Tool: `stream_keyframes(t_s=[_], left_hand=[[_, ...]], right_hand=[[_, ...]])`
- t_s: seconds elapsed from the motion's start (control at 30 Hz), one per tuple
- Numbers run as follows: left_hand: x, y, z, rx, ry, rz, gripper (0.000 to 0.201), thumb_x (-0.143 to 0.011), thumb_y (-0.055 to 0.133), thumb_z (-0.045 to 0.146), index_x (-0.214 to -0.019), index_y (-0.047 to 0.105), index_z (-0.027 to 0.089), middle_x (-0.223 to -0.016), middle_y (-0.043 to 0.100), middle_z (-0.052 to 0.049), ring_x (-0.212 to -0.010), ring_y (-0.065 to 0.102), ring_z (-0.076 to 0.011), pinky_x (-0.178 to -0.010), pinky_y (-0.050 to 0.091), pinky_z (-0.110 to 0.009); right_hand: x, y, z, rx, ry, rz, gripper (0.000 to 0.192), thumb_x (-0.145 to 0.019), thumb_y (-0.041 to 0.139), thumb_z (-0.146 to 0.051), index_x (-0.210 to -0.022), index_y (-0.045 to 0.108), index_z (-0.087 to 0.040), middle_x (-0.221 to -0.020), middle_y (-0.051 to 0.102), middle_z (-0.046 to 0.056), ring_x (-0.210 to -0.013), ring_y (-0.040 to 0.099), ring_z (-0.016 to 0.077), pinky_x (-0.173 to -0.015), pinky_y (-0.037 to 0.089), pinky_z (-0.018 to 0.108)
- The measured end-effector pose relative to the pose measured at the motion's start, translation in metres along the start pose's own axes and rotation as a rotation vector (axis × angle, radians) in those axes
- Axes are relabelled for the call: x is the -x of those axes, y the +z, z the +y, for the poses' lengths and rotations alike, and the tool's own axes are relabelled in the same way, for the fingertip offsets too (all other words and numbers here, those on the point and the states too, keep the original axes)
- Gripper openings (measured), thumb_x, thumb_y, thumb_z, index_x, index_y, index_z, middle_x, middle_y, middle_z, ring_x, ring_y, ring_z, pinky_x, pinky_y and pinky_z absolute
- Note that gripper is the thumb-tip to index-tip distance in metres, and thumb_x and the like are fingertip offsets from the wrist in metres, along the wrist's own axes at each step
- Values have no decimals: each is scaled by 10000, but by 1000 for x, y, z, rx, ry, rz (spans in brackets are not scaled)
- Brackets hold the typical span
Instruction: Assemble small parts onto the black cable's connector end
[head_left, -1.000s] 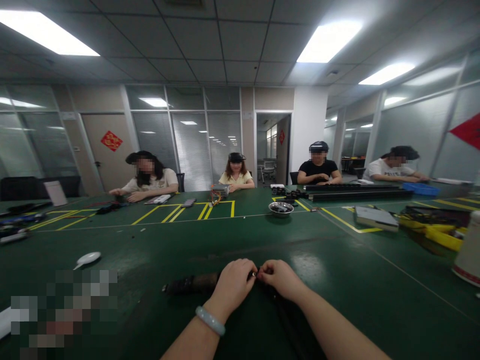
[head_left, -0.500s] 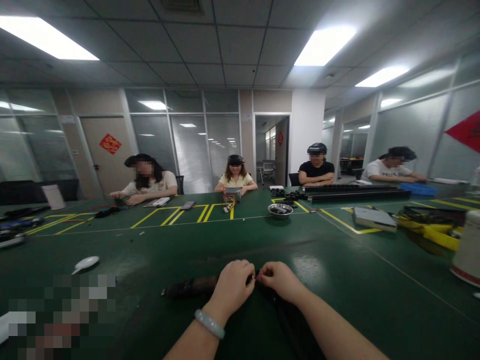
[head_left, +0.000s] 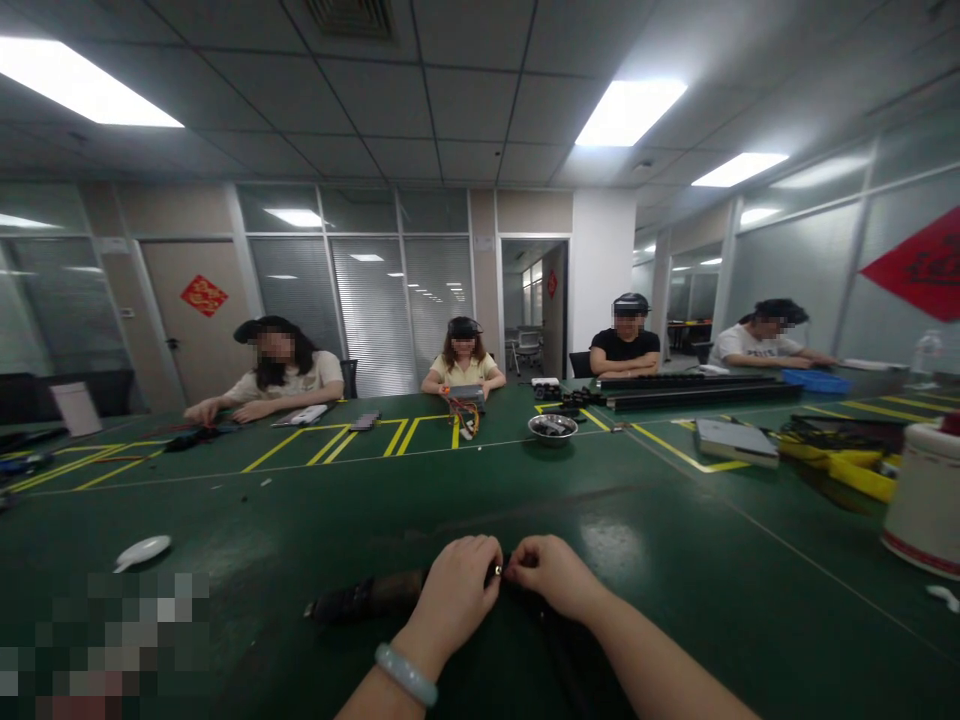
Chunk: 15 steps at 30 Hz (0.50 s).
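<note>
My left hand and my right hand meet fingertip to fingertip low in the middle of the head view, over the green table. Both pinch a long dark bar that lies flat on the table and runs out to the left of my left hand. A small shiny metal part shows between the fingertips. A pale bracelet sits on my left wrist. More of the dark piece continues under my right forearm, mostly hidden.
A white spoon-like item lies at left, a white container at right, a metal bowl mid-table, and a grey flat box beside yellow parts. Several people sit along the far edge.
The view has tilted up and shifted slightly right, so my hands sit lower in frame. They stay pinched together on the same spot of the dark bar.
</note>
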<state>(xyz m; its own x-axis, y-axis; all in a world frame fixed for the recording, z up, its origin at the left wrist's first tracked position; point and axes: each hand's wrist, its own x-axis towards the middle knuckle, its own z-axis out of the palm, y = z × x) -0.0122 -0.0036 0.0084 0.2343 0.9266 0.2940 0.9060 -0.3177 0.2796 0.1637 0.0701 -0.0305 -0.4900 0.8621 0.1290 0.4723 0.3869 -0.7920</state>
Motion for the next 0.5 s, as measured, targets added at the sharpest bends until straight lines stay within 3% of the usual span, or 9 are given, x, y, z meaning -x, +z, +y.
stream_keyframes(t_s=[0.23,0.5], left_hand=[[0,-2,3,-31,-33,-15,83,-842,514,173,-884,574,212,-935,604,-15,-881,549,-171,-797,389,-295],[0,-1,2,-44,19,42,92,-814,524,157,-855,583,214,-896,609,-16,-868,544,-178,-803,384,-301]], right_hand=[[1,0,0,7,-8,19,136,-751,671,-288,-809,729,-179,-724,696,9,-625,594,125,-561,403,197],[0,0,1,11,-56,28,141,-761,666,-297,-811,725,-179,-708,681,1,-639,588,126,-551,388,196]])
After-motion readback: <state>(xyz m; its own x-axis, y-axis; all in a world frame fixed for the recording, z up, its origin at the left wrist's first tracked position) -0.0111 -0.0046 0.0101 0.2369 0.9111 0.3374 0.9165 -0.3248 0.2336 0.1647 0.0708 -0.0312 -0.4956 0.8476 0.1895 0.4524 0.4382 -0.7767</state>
